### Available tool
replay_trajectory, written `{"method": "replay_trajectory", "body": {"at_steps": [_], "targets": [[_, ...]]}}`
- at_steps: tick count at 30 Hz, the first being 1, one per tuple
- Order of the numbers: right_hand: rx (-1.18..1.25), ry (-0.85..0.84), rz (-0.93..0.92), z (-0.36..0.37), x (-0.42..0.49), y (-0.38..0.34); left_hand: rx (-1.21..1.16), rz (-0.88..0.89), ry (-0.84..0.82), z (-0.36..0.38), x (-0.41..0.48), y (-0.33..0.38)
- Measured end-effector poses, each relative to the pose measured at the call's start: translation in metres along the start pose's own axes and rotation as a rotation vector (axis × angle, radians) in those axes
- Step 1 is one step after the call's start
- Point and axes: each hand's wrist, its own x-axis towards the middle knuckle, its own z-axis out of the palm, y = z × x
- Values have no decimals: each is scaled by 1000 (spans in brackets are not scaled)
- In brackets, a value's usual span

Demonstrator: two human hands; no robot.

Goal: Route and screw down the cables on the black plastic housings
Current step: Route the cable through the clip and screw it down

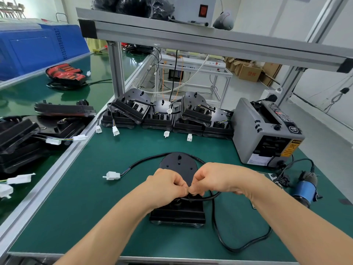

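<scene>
A black plastic housing (178, 165) lies flat on the green mat in front of me. Its black cable (219, 234) loops out to the right and near side, then runs round the far rim to a white connector (111, 175) on the left. Both hands meet over the housing's near half. My left hand (166, 185) and my right hand (212, 178) have their fingers curled and pinch the cable where it crosses the housing. What lies under the fingertips is hidden.
A row of black housings (168, 113) with white plugs stands at the back of the mat. A grey tape dispenser (267, 132) sits at the right, a blue electric screwdriver (305, 188) near it. More housings (24, 138) lie left of the aluminium rail.
</scene>
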Motion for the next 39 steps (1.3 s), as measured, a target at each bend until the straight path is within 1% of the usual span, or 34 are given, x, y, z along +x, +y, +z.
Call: {"method": "replay_trajectory", "body": {"at_steps": [6,14,21,24,26,30,31,34,36,39], "targets": [[90,79,-20,8,-4,3,-5,-4,39,3,-2,2],[173,273,-73,31,-7,17,-76,26,72,6,-2,-3],[252,253,-59,31,-4,20,-70,78,146,9,-9,-3],[287,212,-49,29,-3,21,-68,98,163,12,-11,-4],[291,183,-55,27,-3,22,-64,105,141,9,-13,-4],[298,155,-70,25,-3,23,-96,136,43,0,-17,-8],[294,152,-72,25,-2,23,-67,148,36,0,-18,-9],[292,128,-70,23,-1,21,92,217,119,11,-18,-12],[286,99,-67,21,-1,20,58,243,192,19,-18,-13],[271,77,-61,19,-2,20,-39,251,239,25,-19,-18]]}}
